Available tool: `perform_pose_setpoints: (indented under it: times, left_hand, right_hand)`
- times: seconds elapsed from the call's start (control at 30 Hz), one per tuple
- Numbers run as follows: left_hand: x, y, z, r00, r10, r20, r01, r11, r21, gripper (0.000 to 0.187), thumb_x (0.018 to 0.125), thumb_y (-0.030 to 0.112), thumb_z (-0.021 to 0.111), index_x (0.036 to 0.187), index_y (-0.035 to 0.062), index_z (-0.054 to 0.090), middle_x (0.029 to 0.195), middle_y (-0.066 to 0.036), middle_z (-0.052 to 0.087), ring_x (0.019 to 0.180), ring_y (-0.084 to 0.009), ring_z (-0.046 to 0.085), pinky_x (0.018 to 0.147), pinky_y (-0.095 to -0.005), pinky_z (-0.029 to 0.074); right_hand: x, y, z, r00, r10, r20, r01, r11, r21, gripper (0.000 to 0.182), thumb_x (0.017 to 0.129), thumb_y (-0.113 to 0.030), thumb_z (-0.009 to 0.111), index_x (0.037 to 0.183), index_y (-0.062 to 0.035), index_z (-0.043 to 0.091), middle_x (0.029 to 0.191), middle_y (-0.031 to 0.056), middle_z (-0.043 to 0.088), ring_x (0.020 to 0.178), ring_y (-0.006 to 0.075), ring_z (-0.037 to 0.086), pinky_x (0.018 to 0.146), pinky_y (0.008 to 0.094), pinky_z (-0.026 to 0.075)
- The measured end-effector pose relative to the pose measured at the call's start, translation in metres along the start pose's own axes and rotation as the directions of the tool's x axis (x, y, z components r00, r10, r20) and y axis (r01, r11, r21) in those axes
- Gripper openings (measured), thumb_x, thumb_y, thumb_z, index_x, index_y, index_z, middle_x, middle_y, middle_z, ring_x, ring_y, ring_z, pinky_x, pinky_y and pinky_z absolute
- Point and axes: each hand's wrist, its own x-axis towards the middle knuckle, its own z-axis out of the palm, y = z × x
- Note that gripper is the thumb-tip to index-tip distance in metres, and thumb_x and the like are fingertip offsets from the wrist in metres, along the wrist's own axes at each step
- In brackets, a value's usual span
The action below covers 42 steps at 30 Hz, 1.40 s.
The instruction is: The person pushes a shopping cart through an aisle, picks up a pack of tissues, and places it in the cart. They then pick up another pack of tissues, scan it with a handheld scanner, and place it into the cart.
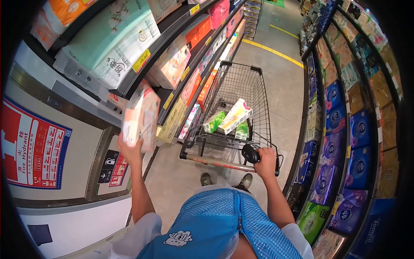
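My left hand (pixel 130 149) grips a pale pink-and-white tissue pack (pixel 144 114) from below, its outline blurred. The pack is beside the lower shelves on the left, and its print is too smeared to read. On the right, my right hand (pixel 266 162) is wrapped round the handle of a black wire shopping cart (pixel 225 165), next to a black knob-like fitting (pixel 250 153). Inside the cart lie a long white-and-yellow carton (pixel 235 116) and green packs (pixel 214 121), partly under it.
Left shelves (pixel 169 101) hold several tissue packs, with yellow price tags along their edges. A fire hydrant cabinet (pixel 64 151) stands at the left. Blue and purple packs (pixel 334 146) fill the right shelves. Ahead, the aisle floor (pixel 278 82) has a yellow line (pixel 271 51) across it.
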Motion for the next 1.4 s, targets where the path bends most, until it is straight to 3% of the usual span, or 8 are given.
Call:
perform_pose_setpoints:
  times: [0.23, 0.4, 0.5, 0.67, 0.77, 0.87, 1.17, 1.4]
  left_hand:
    - [-0.088, -0.008, -0.077, 0.916, -0.398, -0.054, 0.356, 0.867, -0.349, 0.07, 0.083, 0.005, 0.085, 0.147, 0.0003, 0.055, 0.144, -0.017, 0.053, 0.128, -0.0292, 0.058, 0.109, -0.0417, 0.05]
    - [-0.128, 0.028, -0.117, 0.848, -0.522, -0.09, 0.416, 0.761, -0.498, 0.058, 0.091, 0.009, 0.08, 0.143, 0.0079, 0.055, 0.126, -0.009, 0.069, 0.098, -0.0173, 0.07, 0.066, -0.026, 0.054]
    - [-0.146, 0.057, -0.13, 0.751, -0.659, -0.033, 0.485, 0.585, -0.65, 0.058, 0.093, 0.014, 0.08, 0.145, 0.0105, 0.054, 0.127, -0.01, 0.07, 0.101, -0.0191, 0.071, 0.066, -0.0274, 0.054]
    - [-0.177, 0.077, -0.118, 0.759, -0.529, 0.379, 0.57, 0.26, -0.779, 0.059, 0.102, 0.039, 0.071, 0.151, 0.0129, 0.052, 0.144, -0.012, 0.065, 0.132, -0.0289, 0.066, 0.102, -0.0499, 0.06]
    - [-0.185, 0.11, -0.088, 0.649, -0.417, 0.637, 0.696, -0.013, -0.718, 0.063, 0.103, 0.044, 0.069, 0.155, 0.0116, 0.052, 0.149, -0.012, 0.064, 0.137, -0.0289, 0.063, 0.111, -0.0501, 0.054]
    - [-0.198, 0.137, -0.05, 0.552, -0.375, 0.745, 0.776, -0.094, -0.623, 0.065, 0.104, 0.048, 0.066, 0.157, 0.0113, 0.053, 0.151, -0.011, 0.064, 0.136, -0.0273, 0.063, 0.109, -0.0468, 0.053]
    - [-0.206, 0.148, 0.029, 0.363, -0.361, 0.859, 0.915, -0.036, -0.401, 0.053, 0.103, 0.046, 0.068, 0.145, 0.0153, 0.061, 0.129, -0.003, 0.075, 0.101, -0.0179, 0.072, 0.068, -0.0308, 0.052]
    - [-0.151, 0.141, 0.045, 0.265, -0.263, 0.928, 0.964, 0.106, -0.245, 0.052, 0.104, 0.048, 0.066, 0.145, 0.0159, 0.062, 0.125, -0.004, 0.077, 0.1, -0.0179, 0.074, 0.066, -0.0299, 0.052]
  right_hand:
    - [-0.001, -0.001, -0.003, 0.998, 0.039, 0.043, -0.039, 0.999, 0.02, 0.026, 0.073, -0.001, 0.074, 0.097, -0.0101, 0.079, 0.095, 0.0078, 0.071, 0.1, 0.032, 0.064, 0.095, 0.0441, 0.045]
    - [0.003, 0.006, 0.0, 0.996, -0.012, 0.093, 0.007, 0.999, 0.052, 0.026, 0.073, -0.002, 0.075, 0.097, -0.0104, 0.079, 0.095, 0.0076, 0.071, 0.1, 0.0313, 0.063, 0.095, 0.0445, 0.045]
    - [0.003, 0.009, 0.0, 0.993, -0.041, 0.111, 0.033, 0.997, 0.074, 0.026, 0.073, -0.003, 0.077, 0.097, -0.01, 0.079, 0.095, 0.0075, 0.071, 0.101, 0.0312, 0.063, 0.095, 0.0452, 0.044]
    - [0.002, 0.017, 0.0, 0.991, -0.104, 0.088, 0.093, 0.988, 0.121, 0.028, 0.071, -0.005, 0.08, 0.099, -0.0088, 0.077, 0.095, 0.008, 0.07, 0.099, 0.033, 0.063, 0.091, 0.0459, 0.045]
    - [0.003, 0.023, -0.008, 0.988, -0.13, 0.083, 0.114, 0.977, 0.182, 0.027, 0.073, -0.006, 0.08, 0.099, -0.0082, 0.076, 0.095, 0.0082, 0.07, 0.099, 0.0331, 0.063, 0.09, 0.0458, 0.045]
    - [0.007, 0.034, -0.028, 0.992, -0.119, 0.048, 0.106, 0.971, 0.213, 0.029, 0.073, -0.004, 0.079, 0.102, -0.0077, 0.076, 0.096, 0.0084, 0.07, 0.1, 0.0325, 0.063, 0.091, 0.0454, 0.044]
    - [-0.001, 0.086, -0.081, 0.996, 0.012, 0.084, -0.036, 0.956, 0.29, 0.028, 0.075, -0.005, 0.079, 0.103, -0.0065, 0.077, 0.099, 0.01, 0.072, 0.099, 0.0336, 0.065, 0.09, 0.0441, 0.047]
    - [0.021, 0.093, -0.067, 0.987, 0.151, 0.06, -0.163, 0.893, 0.419, 0.026, 0.076, -0.006, 0.078, 0.102, -0.0052, 0.077, 0.095, 0.0141, 0.074, 0.097, 0.0394, 0.067, 0.087, 0.0492, 0.05]
